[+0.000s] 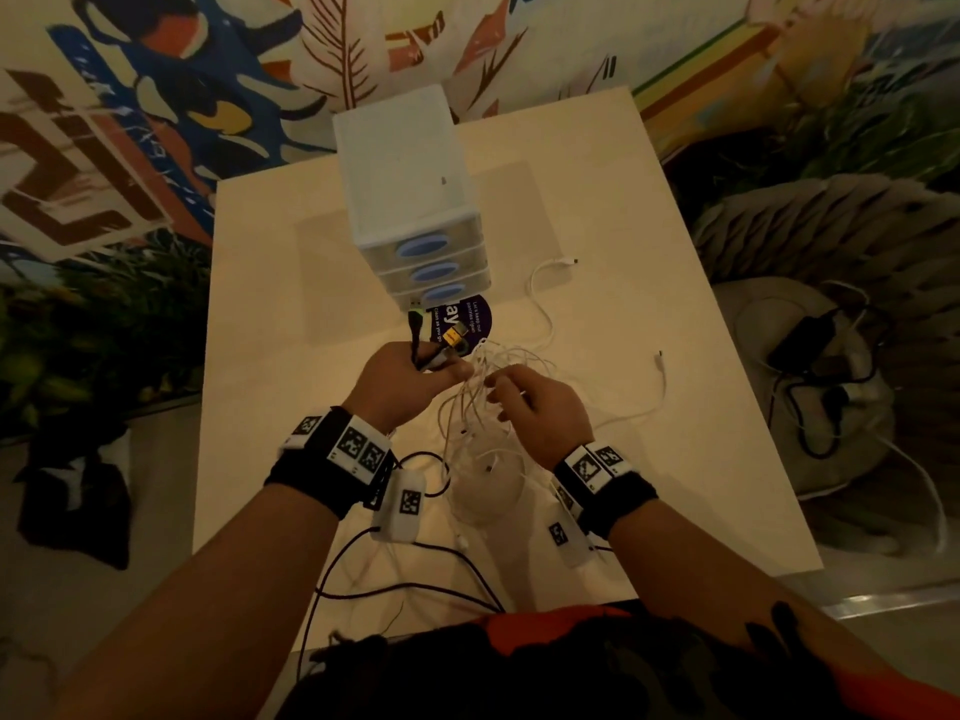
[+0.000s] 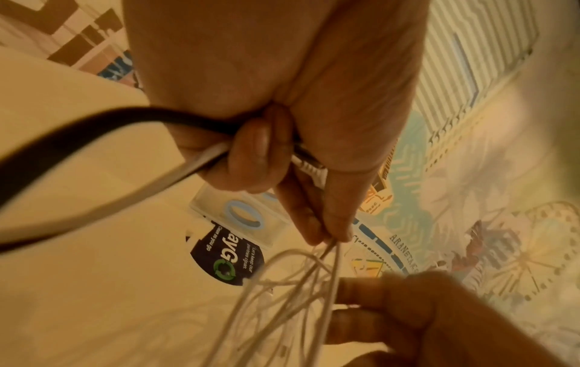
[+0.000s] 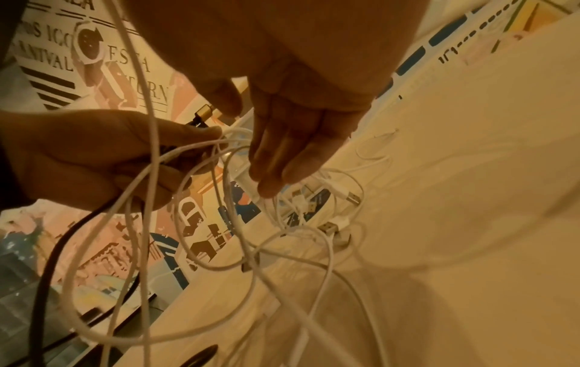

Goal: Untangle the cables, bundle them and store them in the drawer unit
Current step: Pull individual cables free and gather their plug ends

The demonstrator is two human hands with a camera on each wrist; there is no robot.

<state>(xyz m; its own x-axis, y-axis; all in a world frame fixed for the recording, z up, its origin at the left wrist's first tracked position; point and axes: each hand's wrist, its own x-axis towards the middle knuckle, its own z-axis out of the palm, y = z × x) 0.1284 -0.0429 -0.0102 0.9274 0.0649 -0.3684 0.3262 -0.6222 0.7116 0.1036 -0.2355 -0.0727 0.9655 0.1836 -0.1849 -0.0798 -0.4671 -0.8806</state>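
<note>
White cables (image 1: 483, 392) pinched by left hand (image 1: 402, 376); right hand (image 1: 540, 407) fingers (image 3: 282, 159) straight, touching strands.

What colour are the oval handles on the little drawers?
The handles on the drawer unit are light blue. The head view shows them best.

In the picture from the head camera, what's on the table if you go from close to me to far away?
Black cable → tangle of white cables between the left hand and right hand → round purple sticker → drawer unit.
</note>
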